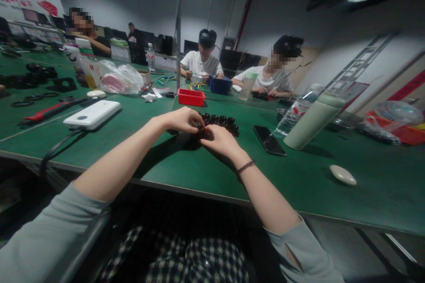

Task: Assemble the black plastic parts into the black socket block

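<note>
My left hand (186, 120) and my right hand (219, 139) meet over the green table (199, 172), fingertips close together. Both are closed in a pinch; what they pinch is too small and partly hidden to name. Directly behind the fingers lies a row of black, rounded, shiny parts (222, 120), partly covered by my hands. A red open box (191, 97) stands just beyond it. To the right of my right hand a black phone (268, 139) lies flat.
On the left are a white power bank (92, 114) with a cable, red-handled pliers (49, 111) and a plastic bag (121, 78). A green flask (314, 121), a water bottle (297, 108) and a white computer mouse (343, 174) are on the right. Two people in white work opposite.
</note>
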Tool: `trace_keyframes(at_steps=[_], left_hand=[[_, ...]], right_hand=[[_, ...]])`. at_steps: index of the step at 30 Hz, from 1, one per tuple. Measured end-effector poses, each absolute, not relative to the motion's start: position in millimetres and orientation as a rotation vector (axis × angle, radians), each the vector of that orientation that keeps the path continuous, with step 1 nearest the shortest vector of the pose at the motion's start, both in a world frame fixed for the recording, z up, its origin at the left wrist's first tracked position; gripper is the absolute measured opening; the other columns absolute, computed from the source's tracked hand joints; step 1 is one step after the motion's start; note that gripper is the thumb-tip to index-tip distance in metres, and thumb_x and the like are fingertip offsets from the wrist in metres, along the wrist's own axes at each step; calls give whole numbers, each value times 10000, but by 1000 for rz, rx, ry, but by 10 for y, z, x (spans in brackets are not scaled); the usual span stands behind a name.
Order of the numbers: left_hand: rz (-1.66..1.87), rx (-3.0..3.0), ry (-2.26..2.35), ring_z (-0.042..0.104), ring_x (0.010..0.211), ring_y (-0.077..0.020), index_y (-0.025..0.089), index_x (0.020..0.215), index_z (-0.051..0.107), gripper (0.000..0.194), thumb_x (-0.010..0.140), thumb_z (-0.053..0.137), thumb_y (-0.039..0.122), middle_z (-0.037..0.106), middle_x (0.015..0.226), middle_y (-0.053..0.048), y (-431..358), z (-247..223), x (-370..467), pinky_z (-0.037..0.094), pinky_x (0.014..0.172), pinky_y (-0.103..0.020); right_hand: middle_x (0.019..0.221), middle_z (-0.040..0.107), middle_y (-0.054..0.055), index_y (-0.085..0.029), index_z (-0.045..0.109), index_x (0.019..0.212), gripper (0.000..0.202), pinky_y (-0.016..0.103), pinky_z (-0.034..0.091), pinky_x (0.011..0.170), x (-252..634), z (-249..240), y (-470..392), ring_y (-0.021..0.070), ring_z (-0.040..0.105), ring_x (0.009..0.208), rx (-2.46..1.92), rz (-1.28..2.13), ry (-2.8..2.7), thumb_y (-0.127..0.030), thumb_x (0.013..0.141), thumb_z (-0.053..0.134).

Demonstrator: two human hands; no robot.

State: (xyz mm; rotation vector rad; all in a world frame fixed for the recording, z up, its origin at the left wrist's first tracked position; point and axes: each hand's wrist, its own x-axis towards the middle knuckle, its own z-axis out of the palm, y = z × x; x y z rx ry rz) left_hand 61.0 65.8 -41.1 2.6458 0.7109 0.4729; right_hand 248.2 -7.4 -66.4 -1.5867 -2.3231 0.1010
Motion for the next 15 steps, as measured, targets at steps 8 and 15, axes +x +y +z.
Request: trace_keyframes(at_steps=[8, 15], left_hand=[[463, 2652, 723, 695, 825, -162, 128, 1023, 728, 321, 729, 601, 142, 745, 976, -72, 651, -402, 611, 544, 746, -227], [489, 2661, 714, 689, 798, -147, 122, 1012, 718, 306, 724, 618, 141, 745, 954, -66, 651, -402, 612, 531, 717, -211]], right_hand=[[1106, 694, 109, -138, 644, 1073, 291, 321, 492, 836, 2483, -664, -76, 229, 646, 994, -1579, 113, -2323, -304, 836, 672], [1116, 693, 118, -132, 644, 1077, 295, 332, 497, 852, 2485, -659, -77, 234, 648, 1007, -1578, 118, -2322, -298, 835, 681]])
